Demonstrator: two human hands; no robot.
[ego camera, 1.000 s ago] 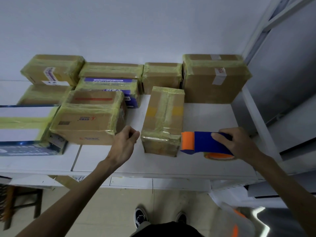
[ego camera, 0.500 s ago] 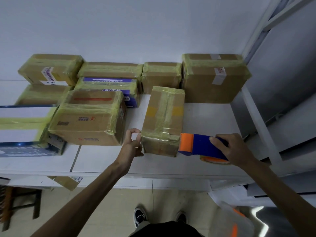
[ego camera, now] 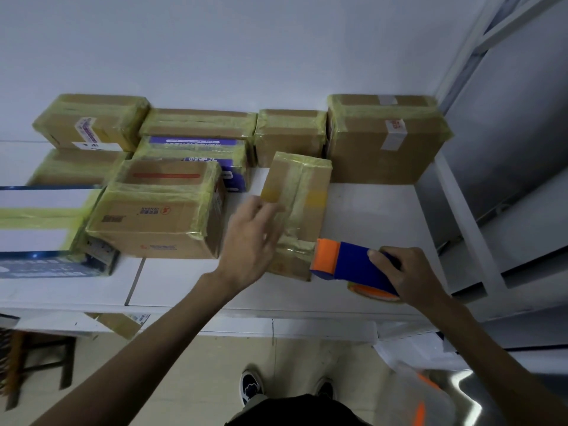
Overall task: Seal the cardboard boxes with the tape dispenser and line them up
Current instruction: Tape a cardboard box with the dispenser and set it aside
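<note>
A narrow cardboard box wrapped in yellowish tape lies lengthwise on the white table, in the middle. My left hand rests flat on its near left part, fingers spread and fairly straight. My right hand grips the blue and orange tape dispenser. The dispenser's orange nose touches the box's near right corner. An orange tape roll shows under the dispenser.
Several taped boxes stand along the wall: a large one at the right, a small one beside it. A wide box sits left of my hand. A white and blue box lies far left. A metal frame borders the right.
My left hand moved from beside the narrow box's near left corner up onto its top and opened flat. My right hand and the dispenser stayed at the box's near right corner.
</note>
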